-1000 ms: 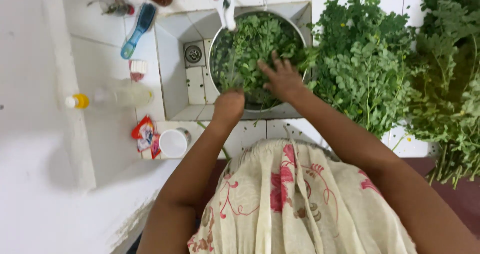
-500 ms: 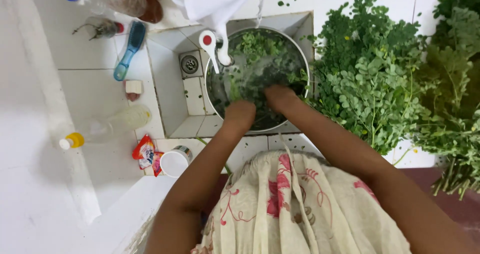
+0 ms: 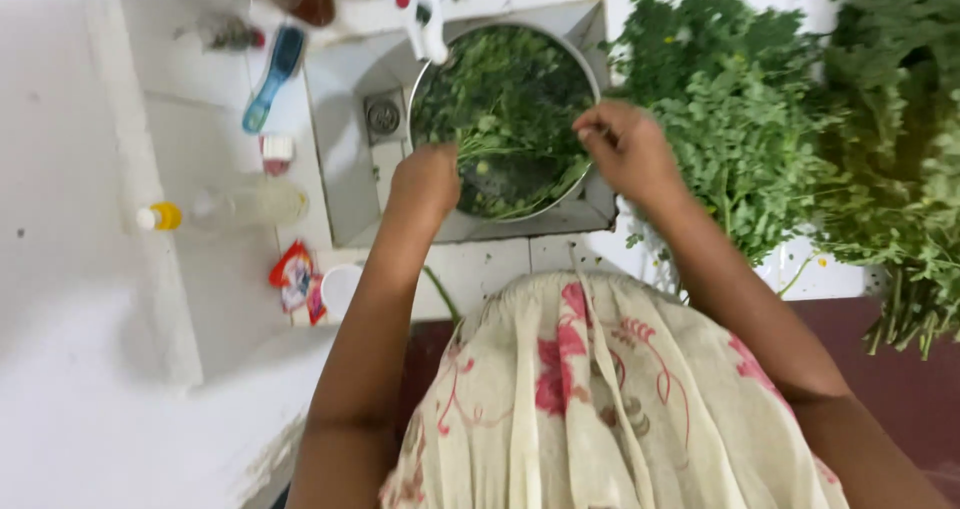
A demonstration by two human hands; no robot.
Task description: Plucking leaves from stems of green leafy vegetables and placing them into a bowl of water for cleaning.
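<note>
A big metal bowl (image 3: pixel 585 74) full of small green leaves (image 3: pixel 505 99) sits in the white sink (image 3: pixel 345 119). The left hand (image 3: pixel 428 177) pinches thin stems at the bowl's near rim. The right hand (image 3: pixel 625 149) curls over more leaves beside the leafy pile (image 3: pixel 760 139), handy for grabbing.

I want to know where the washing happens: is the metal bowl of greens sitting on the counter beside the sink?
No, the metal bowl of greens sits down inside the white sink.

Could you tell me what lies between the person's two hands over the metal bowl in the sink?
In the head view, leafy green sprigs heaped in the metal bowl fill the stretch between the left hand and the right hand.
</note>
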